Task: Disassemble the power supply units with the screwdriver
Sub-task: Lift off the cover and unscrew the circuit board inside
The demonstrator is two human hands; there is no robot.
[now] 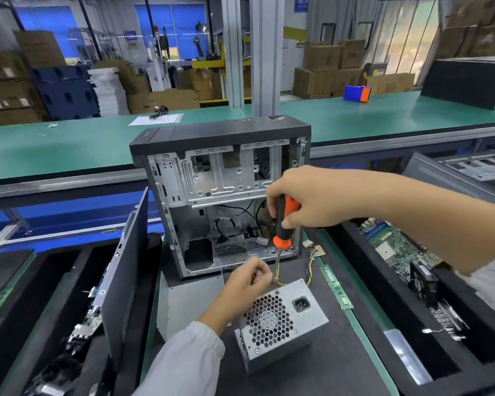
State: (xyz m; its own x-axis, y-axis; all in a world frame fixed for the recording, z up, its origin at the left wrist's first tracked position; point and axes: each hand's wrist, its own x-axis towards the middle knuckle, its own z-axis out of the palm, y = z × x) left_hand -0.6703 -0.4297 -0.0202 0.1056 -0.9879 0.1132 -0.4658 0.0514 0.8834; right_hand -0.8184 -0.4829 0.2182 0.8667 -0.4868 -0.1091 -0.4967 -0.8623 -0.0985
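Gripping orange/black screwdriver (282,221) w/ right hand (312,195), tip down; left hand (247,277) pinches wires by PSU (280,324).

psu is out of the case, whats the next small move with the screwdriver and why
Probably lower the screwdriver tip onto a screw on the power supply unit. The right hand holds it upright above the unit, which sits closed on the mat, while the left hand is beside its cables.

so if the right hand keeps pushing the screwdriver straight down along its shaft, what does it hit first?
Likely the wire bundle at the power supply unit, right beside the left hand; depth is unclear.
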